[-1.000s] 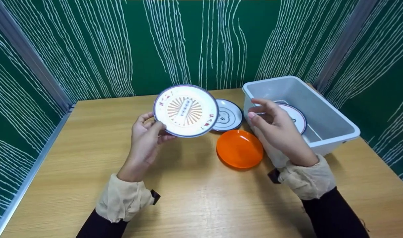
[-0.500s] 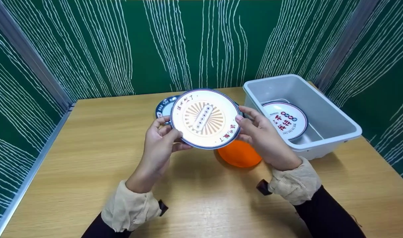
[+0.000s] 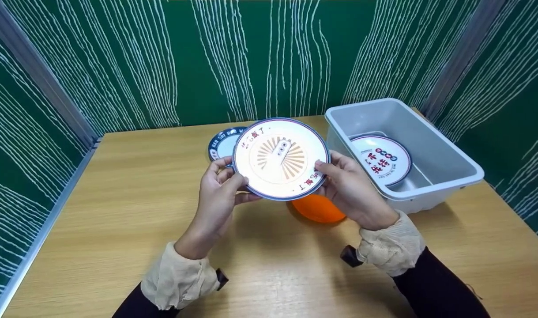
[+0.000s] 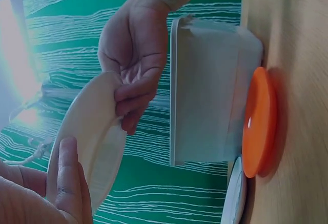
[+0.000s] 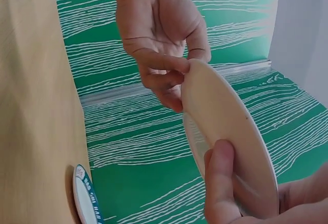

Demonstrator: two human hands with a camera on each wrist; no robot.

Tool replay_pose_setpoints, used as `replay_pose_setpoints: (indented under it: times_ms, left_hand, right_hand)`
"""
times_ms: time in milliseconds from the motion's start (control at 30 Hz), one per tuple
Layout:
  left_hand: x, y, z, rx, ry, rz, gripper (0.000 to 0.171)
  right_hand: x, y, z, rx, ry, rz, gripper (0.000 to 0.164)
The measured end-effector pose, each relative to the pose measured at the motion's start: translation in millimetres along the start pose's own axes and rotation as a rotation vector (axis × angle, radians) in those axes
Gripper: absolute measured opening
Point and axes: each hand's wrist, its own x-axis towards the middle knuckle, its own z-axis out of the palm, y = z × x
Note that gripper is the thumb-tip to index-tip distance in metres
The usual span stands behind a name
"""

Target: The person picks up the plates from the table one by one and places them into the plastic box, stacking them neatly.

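A white plate (image 3: 269, 172) with a blue rim, orange rays and red lettering is held up above the table, its face tilted toward the head camera. My left hand (image 3: 218, 194) pinches its left edge, thumb on the face and fingers underneath. At the opposite edge my right hand (image 3: 355, 190) grips it the same way. Both wrist views show the plate's pale underside (image 5: 225, 116) with fingers against it. Behind the held plate, a dark-rimmed plate (image 3: 222, 143) lies partly hidden on the table. An orange plate (image 3: 319, 210) is partly covered by the held plate and right hand.
A grey plastic bin (image 3: 449, 154) stands at the right on the wooden table (image 3: 132, 190). Inside it lies a white plate (image 3: 394, 165) with red lettering. Green panels (image 3: 291, 57) with white wavy lines rise behind the table and at both sides.
The right hand has come from over the bin to grip the plate's right edge. The left hand has carried the plate rightward, and the plate has turned slightly.
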Motion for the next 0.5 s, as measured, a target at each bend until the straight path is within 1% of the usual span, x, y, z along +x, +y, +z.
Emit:
replay_pose_setpoints:
  times_ms: [200, 300, 400, 500]
  left_hand:
    - [0.7, -0.9, -1.1, 0.000, -0.033, 0.016, 0.048]
    - [0.9, -1.5, -1.5, 0.006, -0.055, 0.030, 0.045]
    - [2.6, -3.7, -2.4, 0.013, -0.077, 0.048, 0.040]
    - [6.0, -6.5, -4.3, 0.015, -0.071, 0.052, 0.034]
  right_hand:
    - [-6.5, -8.5, 0.7, -0.009, 0.025, -0.022, 0.042]
    - [-10.3, -13.7, -1.2, 0.001, 0.030, -0.033, 0.045]
    - [-14.8, -19.3, -5.0, 0.021, 0.029, -0.066, 0.051]
    - [-19.2, -25.0, -10.2, 0.052, 0.028, -0.116, 0.055]
